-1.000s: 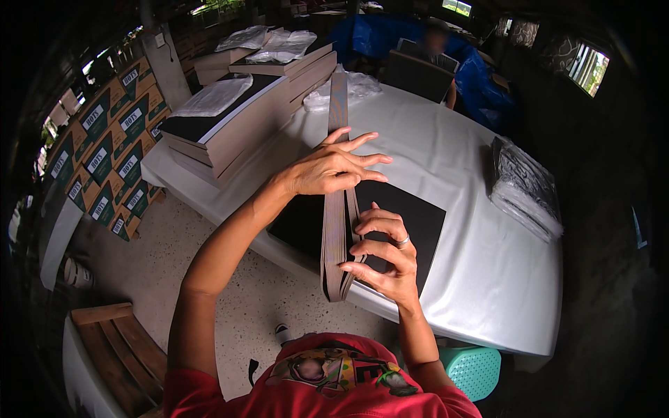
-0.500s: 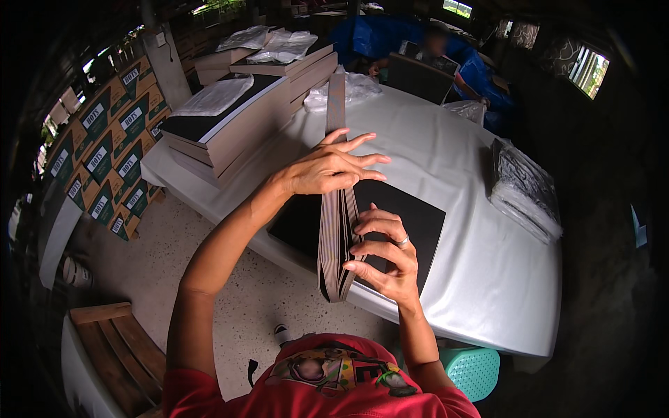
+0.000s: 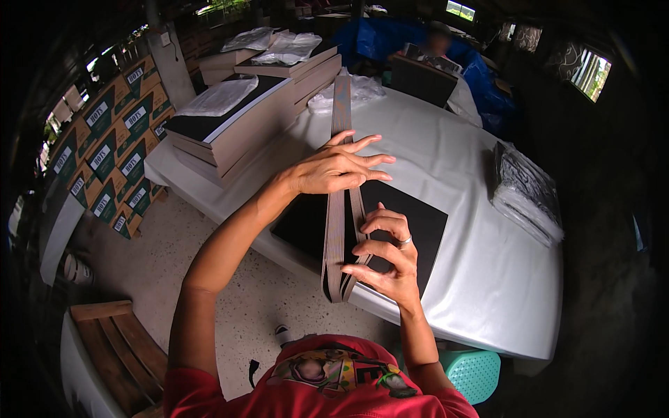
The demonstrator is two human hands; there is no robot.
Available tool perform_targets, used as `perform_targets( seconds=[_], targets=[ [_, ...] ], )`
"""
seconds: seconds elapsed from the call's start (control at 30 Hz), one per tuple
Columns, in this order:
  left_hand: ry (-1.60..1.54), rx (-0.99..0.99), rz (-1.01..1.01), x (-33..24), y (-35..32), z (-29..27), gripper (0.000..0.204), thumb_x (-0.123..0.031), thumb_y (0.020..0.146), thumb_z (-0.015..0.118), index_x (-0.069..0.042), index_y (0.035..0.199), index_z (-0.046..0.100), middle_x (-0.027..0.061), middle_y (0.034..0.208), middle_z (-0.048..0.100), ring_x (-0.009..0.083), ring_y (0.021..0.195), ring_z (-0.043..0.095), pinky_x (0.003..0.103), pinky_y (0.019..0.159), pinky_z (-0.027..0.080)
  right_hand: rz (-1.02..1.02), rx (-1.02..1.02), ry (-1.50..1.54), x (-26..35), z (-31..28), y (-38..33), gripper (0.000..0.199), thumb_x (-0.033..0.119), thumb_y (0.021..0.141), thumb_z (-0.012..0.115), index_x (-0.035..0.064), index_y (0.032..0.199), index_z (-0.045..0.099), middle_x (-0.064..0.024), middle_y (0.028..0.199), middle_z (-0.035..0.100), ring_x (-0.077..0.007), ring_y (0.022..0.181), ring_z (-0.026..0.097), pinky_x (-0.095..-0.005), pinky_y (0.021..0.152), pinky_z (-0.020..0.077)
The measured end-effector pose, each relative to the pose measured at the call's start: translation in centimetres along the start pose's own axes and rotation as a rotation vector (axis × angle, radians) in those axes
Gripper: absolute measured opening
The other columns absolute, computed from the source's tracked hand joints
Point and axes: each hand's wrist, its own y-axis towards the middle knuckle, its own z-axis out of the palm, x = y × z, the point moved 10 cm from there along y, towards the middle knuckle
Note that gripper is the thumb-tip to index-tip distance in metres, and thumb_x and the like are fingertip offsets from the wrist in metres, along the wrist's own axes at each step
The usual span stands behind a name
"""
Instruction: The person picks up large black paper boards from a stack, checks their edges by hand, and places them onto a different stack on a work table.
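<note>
The desk [image 3: 481, 292] carried the black panel [image 3: 411, 230], the reference for all positions below. The bundle of boards [image 3: 335, 230] stood on edge over the panel, its far end extending beyond the panel's far side. Toward the near end it was parted into a thicker left group and a thinner right group. In judgement, good practice called for steadying the bundle upright and parting it without bending edges. The left hand [image 3: 338, 171] lay across the bundle at the panel's far edge, fingers spread. The right hand [image 3: 394, 258], over the panel's near part, applied a grip of thumb and fingertips that appeared to pinch the right group; light pressure was advisable.

Visibility limits: the bundle covered the panel's middle, and whether the panel was one sheet or several could not be told. The bundle's lower edges were concealed. Left-thumb pressure could not be determined.
</note>
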Motion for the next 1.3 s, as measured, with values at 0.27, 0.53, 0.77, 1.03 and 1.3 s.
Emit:
perform_targets(
  seconds=[0.27, 0.53, 0.77, 1.03, 1.3],
  targets=[
    [-0.016, -0.009, 0.003, -0.11, 0.51, 0.21, 0.043, -0.028, 0.085, 0.043, -0.016, 0.12, 0.065, 0.0015, 0.142, 0.048, 0.0295, 0.143, 0.021, 0.054, 0.113, 0.0, 0.024, -0.026, -0.002, -0.2, -0.41, -0.18, 0.028, 0.02, 0.057, 0.086, 0.0116, 0.078, 0.069, -0.0029, 0.098, 0.056, -0.0255, 0.1, 0.055, -0.0532, 0.101, 0.0383],
    [-0.007, -0.01, 0.005, -0.12, 0.34, 0.13, 0.044, -0.026, 0.083, 0.043, -0.015, 0.119, 0.066, 0.002, 0.141, 0.048, 0.0293, 0.143, 0.02, 0.054, 0.113, 0.0, 0.006, -0.002, 0.0, -0.08, -0.28, -0.24, 0.028, 0.015, 0.059, 0.085, 0.0105, 0.082, 0.07, -0.004, 0.099, 0.057, -0.0265, 0.1, 0.055, -0.0529, 0.101, 0.0386],
    [-0.012, -0.009, -0.001, -0.17, 0.25, 0.02, 0.046, -0.025, 0.08, 0.043, -0.016, 0.118, 0.067, 0.0021, 0.142, 0.047, 0.0294, 0.143, 0.02, 0.053, 0.114, 0.0, -0.007, 0.053, -0.002, 0.12, 0.04, 0.05, 0.029, 0.016, 0.058, 0.085, 0.0114, 0.083, 0.071, -0.0036, 0.1, 0.055, -0.0265, 0.099, 0.054, -0.0542, 0.101, 0.0381],
    [-0.003, -0.008, 0.024, 0.02, 0.28, 0.28, 0.044, -0.03, 0.085, 0.041, -0.018, 0.119, 0.066, 0.0018, 0.142, 0.047, 0.0299, 0.143, 0.02, 0.054, 0.113, 0.0, 0.021, 0.008, -0.018, -0.27, 0.11, 0.03, 0.029, 0.021, 0.057, 0.086, 0.0131, 0.081, 0.071, -0.0024, 0.098, 0.054, -0.0259, 0.1, 0.053, -0.0539, 0.1, 0.0382],
    [-0.009, -0.006, 0.034, 0.01, 0.35, 0.29, 0.043, -0.034, 0.089, 0.04, -0.018, 0.121, 0.065, 0.0017, 0.143, 0.046, 0.0296, 0.143, 0.02, 0.053, 0.113, 0.0, 0.002, 0.024, 0.003, 0.02, 0.06, 0.06, 0.029, 0.016, 0.058, 0.086, 0.007, 0.08, 0.069, -0.0062, 0.097, 0.054, -0.0257, 0.098, 0.053, -0.0493, 0.1, 0.0399]
  ],
)
